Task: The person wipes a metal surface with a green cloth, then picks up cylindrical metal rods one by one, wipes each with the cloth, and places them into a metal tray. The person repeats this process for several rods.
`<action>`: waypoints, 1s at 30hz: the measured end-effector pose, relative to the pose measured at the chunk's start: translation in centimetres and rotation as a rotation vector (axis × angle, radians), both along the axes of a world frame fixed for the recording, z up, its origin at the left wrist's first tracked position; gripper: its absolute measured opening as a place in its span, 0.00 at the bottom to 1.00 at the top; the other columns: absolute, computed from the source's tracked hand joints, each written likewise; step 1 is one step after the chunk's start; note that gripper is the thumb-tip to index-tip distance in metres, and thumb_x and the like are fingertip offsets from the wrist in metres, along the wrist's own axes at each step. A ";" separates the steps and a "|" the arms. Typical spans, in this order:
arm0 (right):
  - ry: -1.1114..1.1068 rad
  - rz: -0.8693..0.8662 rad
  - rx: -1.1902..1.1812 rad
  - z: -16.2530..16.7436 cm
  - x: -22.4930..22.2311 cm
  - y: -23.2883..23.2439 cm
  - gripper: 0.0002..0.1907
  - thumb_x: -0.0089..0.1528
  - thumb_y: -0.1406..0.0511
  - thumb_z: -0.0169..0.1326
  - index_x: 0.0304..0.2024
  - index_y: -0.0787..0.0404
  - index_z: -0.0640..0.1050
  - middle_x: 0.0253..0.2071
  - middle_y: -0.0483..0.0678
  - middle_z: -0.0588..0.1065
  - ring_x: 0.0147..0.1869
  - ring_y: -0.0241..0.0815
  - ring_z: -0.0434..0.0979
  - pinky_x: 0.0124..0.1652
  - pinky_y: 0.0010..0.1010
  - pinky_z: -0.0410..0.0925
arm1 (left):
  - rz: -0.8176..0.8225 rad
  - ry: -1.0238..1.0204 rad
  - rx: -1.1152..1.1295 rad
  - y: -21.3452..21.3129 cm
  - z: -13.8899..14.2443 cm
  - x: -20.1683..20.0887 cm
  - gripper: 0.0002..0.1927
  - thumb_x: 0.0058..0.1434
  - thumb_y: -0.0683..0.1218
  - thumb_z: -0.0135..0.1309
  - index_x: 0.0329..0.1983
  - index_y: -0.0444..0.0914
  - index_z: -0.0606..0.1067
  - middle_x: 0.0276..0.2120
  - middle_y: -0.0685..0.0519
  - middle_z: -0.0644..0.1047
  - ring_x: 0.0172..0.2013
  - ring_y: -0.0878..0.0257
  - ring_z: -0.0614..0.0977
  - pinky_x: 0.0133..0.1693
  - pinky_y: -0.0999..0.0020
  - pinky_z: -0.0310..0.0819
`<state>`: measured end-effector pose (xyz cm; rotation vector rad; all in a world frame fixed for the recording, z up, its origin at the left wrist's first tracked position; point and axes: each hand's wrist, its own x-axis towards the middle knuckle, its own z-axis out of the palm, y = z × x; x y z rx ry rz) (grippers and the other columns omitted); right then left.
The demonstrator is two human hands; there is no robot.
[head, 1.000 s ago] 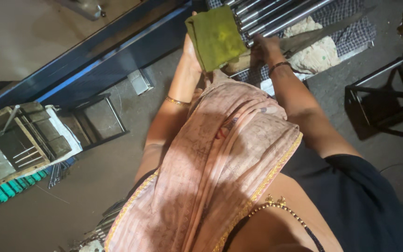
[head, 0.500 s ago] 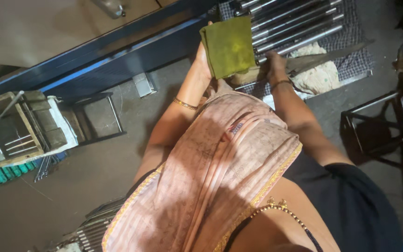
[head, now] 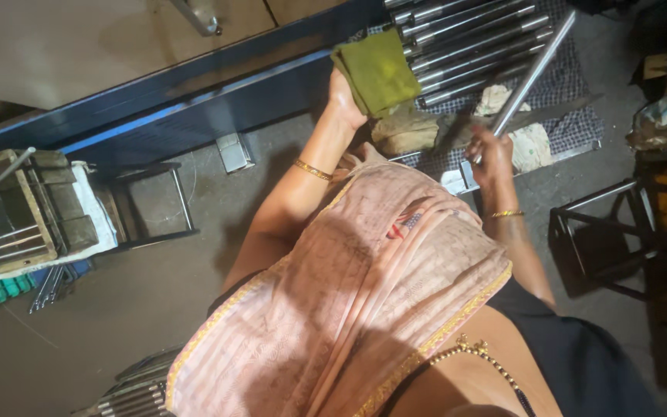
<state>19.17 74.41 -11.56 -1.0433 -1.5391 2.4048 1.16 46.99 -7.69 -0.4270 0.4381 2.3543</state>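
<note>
Nearest the camera, pink draped cloth (head: 364, 293) fills the lower view. Beyond it, toward one o'clock, the right hand (head: 490, 158) grips a long steel rod (head: 530, 77) slanting upward, while at twelve o'clock the left hand (head: 343, 100) clutches a folded green cloth (head: 377, 71). Farthest off, a row of steel rods (head: 472, 35) lies on a checked mat (head: 573, 100).

From my remote seat the scene looks dim and warm, with the strongest light falling from above onto the pink cloth (head: 364, 301) and the steel rods (head: 465, 35), which glint. The right edge sinks into deep shadow, and slight softness blurs fine detail throughout.
</note>
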 end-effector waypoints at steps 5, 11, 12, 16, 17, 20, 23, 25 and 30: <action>0.114 0.184 0.466 7.1 -0.3 -4.3 0.13 0.57 0.71 0.63 0.37 0.61 0.70 0.23 0.45 0.70 0.21 0.38 0.69 0.22 0.33 0.64 | -0.109 0.169 0.154 1.3 3.2 -0.2 0.40 0.67 0.71 0.33 0.60 0.35 0.72 0.53 0.43 0.78 0.53 0.47 0.81 0.58 0.44 0.76; 0.315 0.495 1.309 13.1 -5.7 -6.7 0.16 0.56 0.71 0.63 0.43 0.71 0.73 0.27 0.60 0.74 0.29 0.57 0.77 0.31 0.45 0.69 | 0.061 0.474 -0.397 6.3 7.5 1.7 0.39 0.63 0.71 0.42 0.63 0.37 0.69 0.54 0.46 0.78 0.53 0.56 0.81 0.53 0.56 0.77; 0.245 0.538 1.342 13.5 -6.4 -7.4 0.16 0.55 0.70 0.63 0.41 0.71 0.72 0.24 0.62 0.74 0.28 0.60 0.76 0.30 0.46 0.69 | 0.265 0.624 -0.448 6.9 8.1 1.8 0.33 0.65 0.64 0.53 0.62 0.35 0.69 0.53 0.45 0.78 0.51 0.57 0.80 0.53 0.57 0.77; 0.381 0.632 1.363 14.1 -7.6 -10.6 0.16 0.55 0.69 0.66 0.37 0.69 0.72 0.27 0.62 0.74 0.31 0.59 0.77 0.32 0.44 0.70 | 0.601 0.714 -0.498 5.2 10.0 1.5 0.19 0.65 0.43 0.67 0.52 0.30 0.74 0.42 0.47 0.81 0.42 0.60 0.82 0.46 0.64 0.79; 0.462 0.653 1.295 14.3 -7.6 -11.2 0.15 0.55 0.69 0.65 0.38 0.68 0.72 0.27 0.60 0.74 0.30 0.56 0.77 0.32 0.41 0.70 | 0.596 0.695 -0.492 4.4 10.4 1.4 0.19 0.63 0.41 0.67 0.52 0.31 0.73 0.42 0.48 0.81 0.42 0.61 0.83 0.45 0.65 0.79; 0.299 0.840 0.792 15.4 -7.3 -12.0 0.13 0.55 0.69 0.63 0.38 0.64 0.72 0.25 0.51 0.72 0.24 0.41 0.71 0.25 0.33 0.63 | 0.583 0.619 -0.458 2.3 11.7 2.3 0.20 0.59 0.39 0.66 0.52 0.34 0.73 0.41 0.49 0.82 0.39 0.63 0.84 0.43 0.67 0.81; 0.202 1.035 0.077 16.5 -7.2 -11.5 0.11 0.57 0.71 0.62 0.35 0.62 0.71 0.22 0.44 0.68 0.19 0.32 0.65 0.20 0.26 0.58 | 0.551 0.586 -0.386 0.8 13.2 2.7 0.20 0.58 0.40 0.66 0.52 0.33 0.73 0.39 0.49 0.81 0.37 0.61 0.83 0.40 0.64 0.81; 0.192 1.105 -0.387 17.1 -7.1 -11.0 0.12 0.57 0.73 0.62 0.34 0.62 0.70 0.21 0.42 0.67 0.17 0.30 0.63 0.19 0.24 0.56 | 0.497 0.596 -0.309 0.2 14.1 3.1 0.19 0.59 0.42 0.66 0.50 0.33 0.74 0.37 0.48 0.80 0.32 0.60 0.83 0.34 0.62 0.82; 0.202 1.124 -0.366 17.9 -6.5 -10.7 0.11 0.58 0.73 0.61 0.36 0.63 0.70 0.21 0.43 0.68 0.17 0.31 0.63 0.18 0.25 0.56 | 0.429 0.720 -0.227 -1.0 16.5 2.9 0.18 0.61 0.44 0.66 0.49 0.31 0.76 0.37 0.48 0.80 0.34 0.60 0.83 0.37 0.61 0.83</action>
